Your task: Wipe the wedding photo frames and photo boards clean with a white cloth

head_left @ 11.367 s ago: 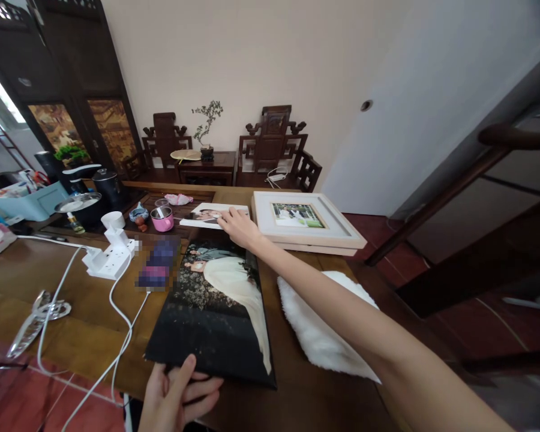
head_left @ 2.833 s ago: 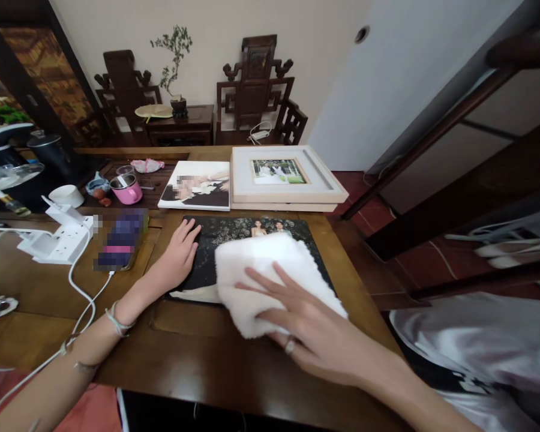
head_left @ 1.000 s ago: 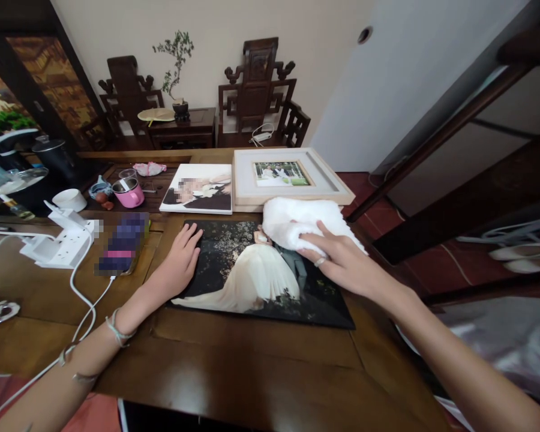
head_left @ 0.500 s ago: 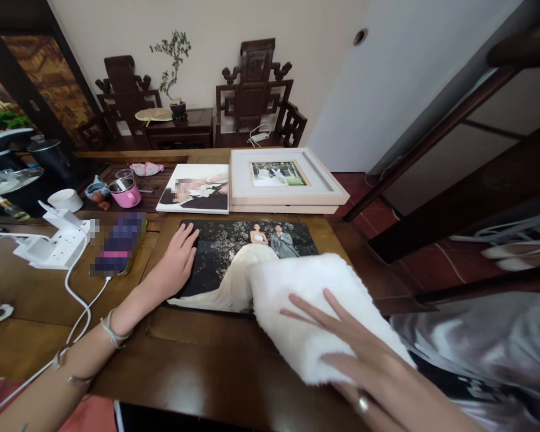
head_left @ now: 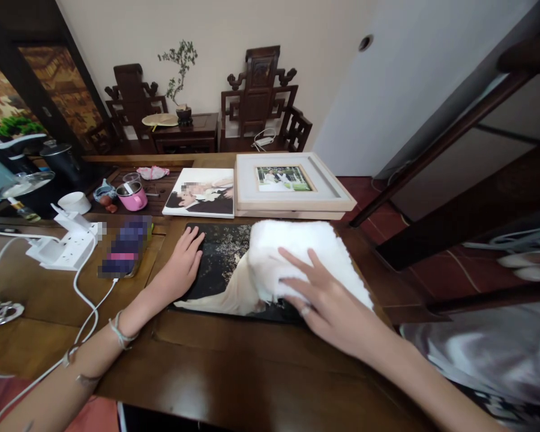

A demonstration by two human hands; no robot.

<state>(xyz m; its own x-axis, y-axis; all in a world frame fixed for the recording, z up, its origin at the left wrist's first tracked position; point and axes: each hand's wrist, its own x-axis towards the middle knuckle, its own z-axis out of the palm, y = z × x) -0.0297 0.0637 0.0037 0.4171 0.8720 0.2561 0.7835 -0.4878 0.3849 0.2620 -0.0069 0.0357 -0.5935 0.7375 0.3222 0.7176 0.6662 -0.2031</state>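
Observation:
A dark wedding photo panel (head_left: 218,264) lies flat on the wooden table. My left hand (head_left: 183,264) rests on its left edge with fingers stretched out. Over the panel's right half, my right hand (head_left: 330,300) presses a fluffy white cloth (head_left: 292,234) down, its fingers spread across the top and a ring showing. The cloth hides the couple in the picture; only the trailing pale dress is visible.
Behind the panel are a white-edged photo print (head_left: 198,207) and a framed photo (head_left: 333,180) on a box. To the left lie a phone (head_left: 128,246) on a charging cable, a power strip (head_left: 69,249) and a pink mug (head_left: 132,197). A chair (head_left: 261,90) stands behind.
My right hand has pushed the white cloth away from me and slightly left, covering the couple. My left hand stays on the panel's edge. The whole view has shifted slightly.

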